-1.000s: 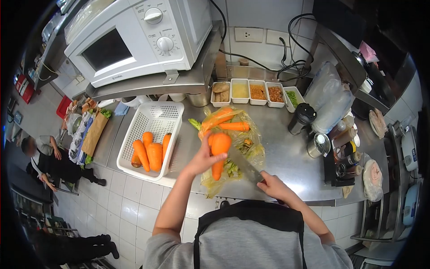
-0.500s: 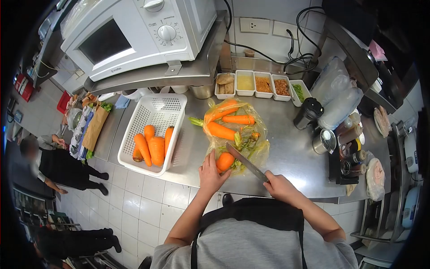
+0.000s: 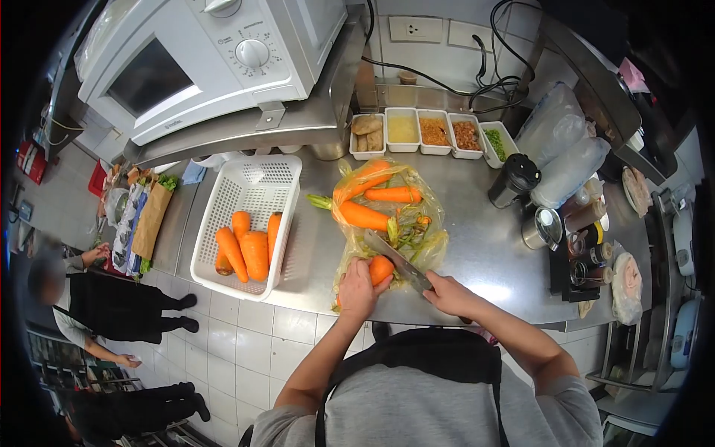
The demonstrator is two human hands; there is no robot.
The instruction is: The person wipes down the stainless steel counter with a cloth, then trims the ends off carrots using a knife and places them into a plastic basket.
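Observation:
My left hand [image 3: 359,287] is wrapped round an orange carrot [image 3: 380,269] near the counter's front edge, covering much of it. In my right hand [image 3: 450,293] is the handle of a knife [image 3: 398,262], its blade slanting up and left beside the carrot's end. Whether the blade touches the carrot I cannot tell. Under and behind them spreads a yellowish clear plastic bag [image 3: 430,195]. Several whole carrots [image 3: 364,216] lie in it, with green stem trimmings [image 3: 410,240] at its middle.
Left of the bag stands a white perforated basket [image 3: 211,237] holding several carrots. Small white tubs of chopped food [image 3: 434,132] line the wall. A black flask [image 3: 514,182] and metal pot [image 3: 541,229] stand right. The microwave [image 3: 201,67] sits on a shelf. Co-workers [image 3: 112,305] are at far left.
My left hand has shifted slightly right and down, closing further over the carrot. The knife has moved a little left with my right hand. The view has shifted slightly; a co-worker's arm has moved.

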